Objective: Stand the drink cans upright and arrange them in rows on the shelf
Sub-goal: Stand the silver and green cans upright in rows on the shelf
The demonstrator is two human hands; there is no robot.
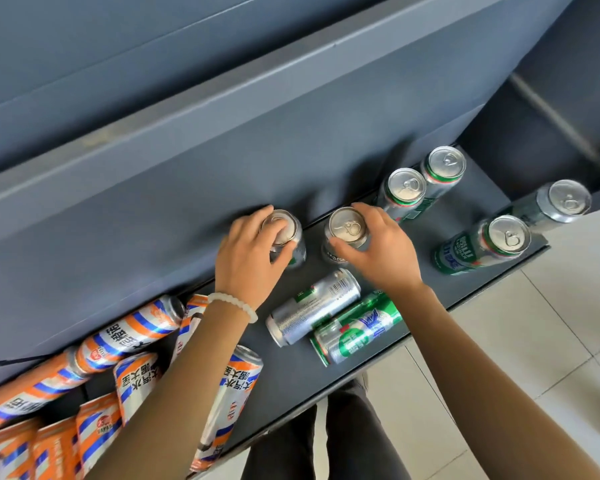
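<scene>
Orange cans lie toppled lower left. At centre, each hand, left hand and right hand, is clamped on an upright can, likely extending the shelf row.

Both forearms are bare, no sleeves reaching as far as the hands; the left hand and right hand carry no rings or gloves that I can see. A bracelet of pale, milky round beads circles the left wrist. Below the bracelet, dark grey trousers cover the legs
</scene>
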